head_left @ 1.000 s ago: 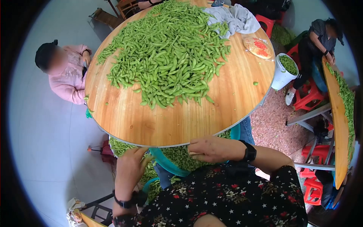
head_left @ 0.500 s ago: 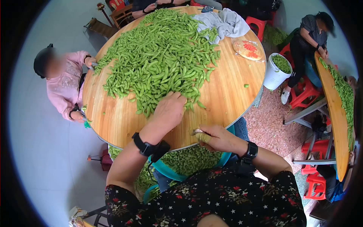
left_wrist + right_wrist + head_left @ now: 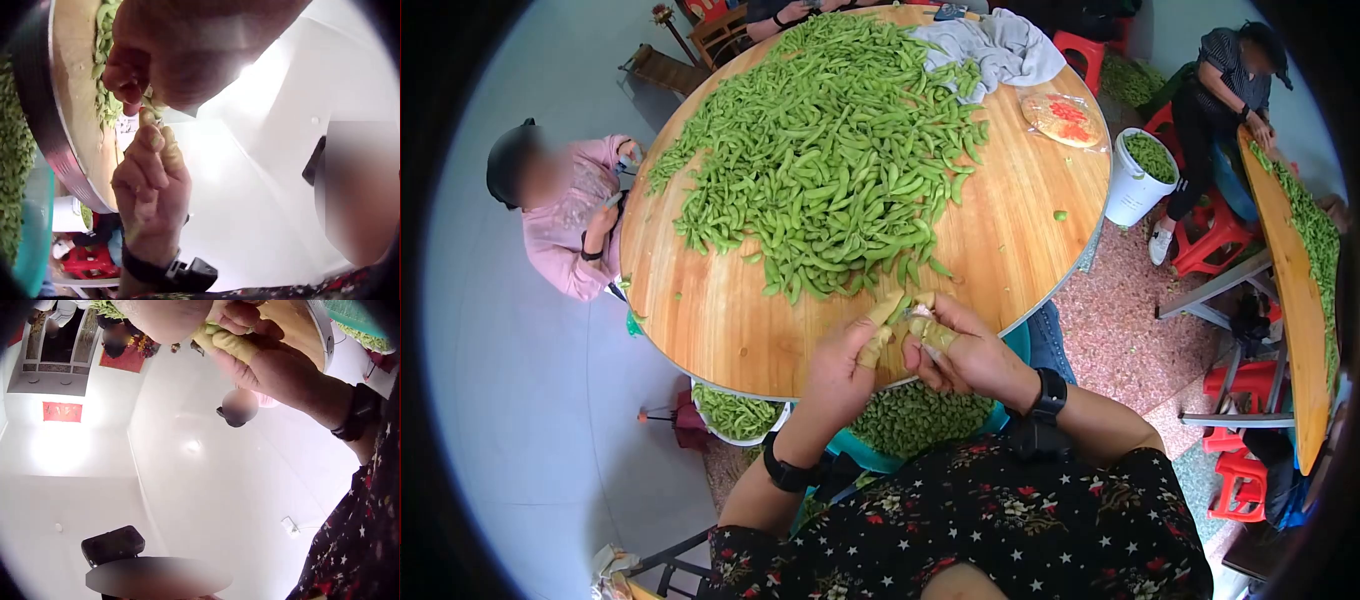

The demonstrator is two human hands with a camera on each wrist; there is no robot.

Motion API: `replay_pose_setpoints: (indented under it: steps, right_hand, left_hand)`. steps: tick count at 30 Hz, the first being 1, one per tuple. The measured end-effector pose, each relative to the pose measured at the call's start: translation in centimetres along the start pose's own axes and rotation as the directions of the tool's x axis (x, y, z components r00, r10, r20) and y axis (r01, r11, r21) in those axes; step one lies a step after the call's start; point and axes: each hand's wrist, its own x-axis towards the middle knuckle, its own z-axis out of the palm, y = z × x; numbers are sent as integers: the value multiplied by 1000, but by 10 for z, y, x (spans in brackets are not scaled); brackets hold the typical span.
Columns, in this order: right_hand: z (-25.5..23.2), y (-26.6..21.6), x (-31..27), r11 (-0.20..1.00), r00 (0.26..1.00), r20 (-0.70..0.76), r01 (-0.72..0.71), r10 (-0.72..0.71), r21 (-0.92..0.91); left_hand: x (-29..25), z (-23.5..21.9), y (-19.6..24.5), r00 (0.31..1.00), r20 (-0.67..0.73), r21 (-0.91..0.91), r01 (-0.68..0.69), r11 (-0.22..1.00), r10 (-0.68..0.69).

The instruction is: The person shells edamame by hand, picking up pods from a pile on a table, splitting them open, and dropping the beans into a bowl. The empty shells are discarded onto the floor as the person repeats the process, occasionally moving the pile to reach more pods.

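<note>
Shelling seems in hand; nearside of the pod heap (image 3: 830, 165), the left hand (image 3: 840, 362) pinches a green pod (image 3: 212, 329) between its fingers; the right hand (image 3: 968, 352) curls round a pale object (image 3: 921, 312), too blurred to name; next probably calls for emptying the pod into the teal basin (image 3: 1018, 348), nearer the person than the heap.

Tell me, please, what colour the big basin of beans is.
The basin is teal; the left wrist view shows it best.
</note>
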Motion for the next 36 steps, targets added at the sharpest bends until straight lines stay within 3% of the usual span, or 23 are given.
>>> replay_pose_setpoints:
  steps: [1, 2, 4, 11, 14, 16, 17, 18, 19, 20, 22, 23, 25, 26, 27, 28, 30, 31, 32, 33, 34, 35, 36]
  right_hand:
    - [1, -1, 0, 1000, 1000, -1, 6, -6, -11]
    - [2, -3, -1, 1000, 1000, -1, 6, -6, -15]
    - [7, -4, -4, 998, 999, 0, 44, -44, -41]
    - [9, -7, -6, 999, 999, 5, 39, -39, 36]
    - [11, -10, -9, 995, 999, -16, 35, -34, 91]
    - [11, -15, -15, 997, 998, 65, 12, -18, 79]
    - [10, -16, -15, 997, 998, 66, 10, -15, 79]
    - [8, -14, -16, 979, 993, 118, -48, 24, 200]
    - [8, -14, -16, 943, 983, 174, -107, 54, 315]
    - [6, -12, -14, 943, 983, 174, -108, 54, 315]
    - [1, -3, -8, 850, 952, 304, -194, 42, 489]
    - [0, 0, -6, 851, 952, 304, -194, 43, 488]
    - [3, 2, -4, 869, 977, 204, -156, 65, 469]
    - [4, -1, -5, 869, 977, 204, -156, 65, 469]
    - [9, -12, -7, 921, 987, 101, -153, 125, 359]
    - [12, -17, -9, 956, 985, -11, -163, 170, 244]
    - [14, -13, -9, 995, 997, -23, -78, 79, 62]
    - [14, -10, -10, 992, 1000, -18, 12, -15, -123]
    - [14, -8, -10, 992, 1000, -16, 12, -14, -125]
    - [14, -5, -10, 930, 987, 3, 153, -161, -333]
    - [13, -1, -10, 807, 954, 54, 280, -296, -520]
    - [11, 1, -9, 808, 954, 54, 278, -294, -520]
    - [8, 2, -7, 769, 933, 84, 338, -350, -543]
  left_hand:
    - [-2, -1, -4, 986, 89, -133, 154, 979, -143]
    - [-2, 2, -5, 986, 87, -134, 152, 979, -141]
    - [3, 4, 7, 991, -136, -106, -12, 994, -3]
    - [3, -2, 19, 985, -151, 1, -81, 997, 81]
    - [-2, -8, 23, 998, -34, 118, -48, 992, 53]
    - [-7, -3, 21, 989, -121, -217, -112, 970, 88]
    - [-12, 0, 18, 989, -122, -218, -111, 970, 85]
    - [-20, 5, 15, 987, -37, -589, 104, 801, -155]
    - [-25, 7, 14, 933, 132, -839, 284, 464, -334]
    - [-24, 7, 14, 933, 132, -839, 285, 463, -334]
    - [-21, 9, 14, 874, 356, -928, 373, -11, -331]
    - [-20, 9, 14, 874, 355, -928, 373, -11, -331]
    - [-19, 8, 16, 868, 211, -822, 407, 399, -450]
    - [-17, 9, 14, 867, 210, -822, 407, 399, -451]
    - [-14, 9, 12, 976, -104, -494, 114, 862, -189]
    - [-11, 9, 13, 949, -232, 44, -209, 977, 213]
    - [-13, 6, 21, 936, -235, 161, -230, 960, 264]
    - [-15, 6, 24, 963, -227, 80, -133, 988, 148]
    - [-17, 6, 25, 977, -210, -1, -32, 999, 31]
    - [-18, 6, 18, 977, -211, -1, -32, 999, 31]
    - [-21, 8, 7, 971, -117, -315, 161, 935, -206]
    - [-23, 8, 0, 918, 46, -574, 348, 741, -395]
    - [-21, 9, 0, 918, 46, -575, 347, 741, -395]
